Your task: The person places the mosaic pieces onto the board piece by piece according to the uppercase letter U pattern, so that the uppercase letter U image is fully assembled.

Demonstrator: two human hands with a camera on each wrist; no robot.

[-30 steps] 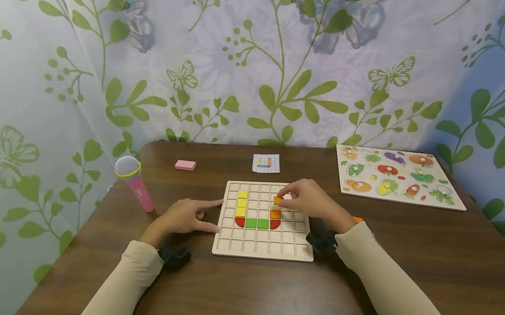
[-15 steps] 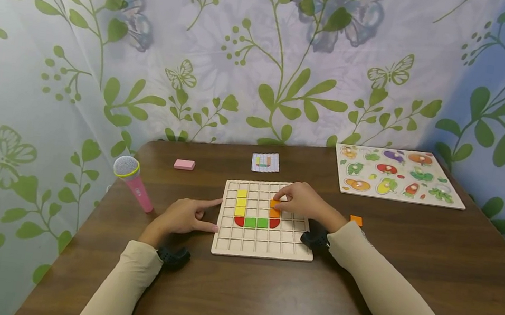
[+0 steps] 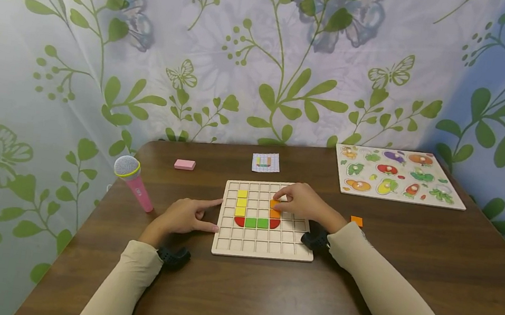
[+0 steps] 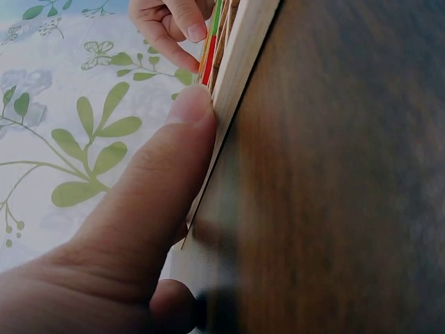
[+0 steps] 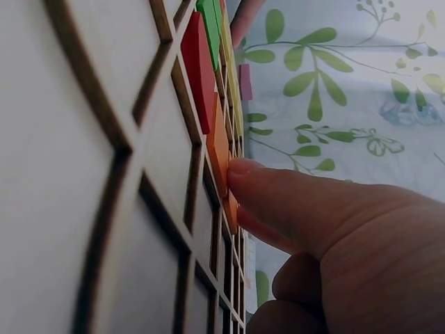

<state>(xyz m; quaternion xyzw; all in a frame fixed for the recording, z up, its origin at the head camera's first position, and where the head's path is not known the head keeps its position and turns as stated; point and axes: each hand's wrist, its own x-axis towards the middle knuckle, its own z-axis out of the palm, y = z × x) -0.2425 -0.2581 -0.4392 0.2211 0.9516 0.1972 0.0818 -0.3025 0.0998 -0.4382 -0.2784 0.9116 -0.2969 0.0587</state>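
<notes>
A wooden grid board (image 3: 264,248) bears a U of colored tiles: yellow tiles (image 3: 241,203) on the left, green tiles (image 3: 256,223) between two red rounded corner tiles (image 3: 274,224) along the bottom, orange on the right. My right hand (image 3: 306,203) pinches the upper orange square tile (image 3: 273,203) just above another orange tile (image 3: 275,214). In the right wrist view, the thumb (image 5: 278,195) reaches that tile's edge, low over the grid. My left hand (image 3: 184,216) touches the board's left edge with straight thumb and index finger; its other fingers are curled.
A loose orange tile (image 3: 356,221) lies right of the board, near my right sleeve. Behind the board is a small pattern card (image 3: 266,162). A pink block (image 3: 185,164) and pink toy microphone (image 3: 136,185) are leftward; a vegetable puzzle board (image 3: 400,176) is back right.
My right hand has brought the orange tile slightly left and down onto the column above the other orange tile. The loose orange tile came into fuller view. My left hand stayed still.
</notes>
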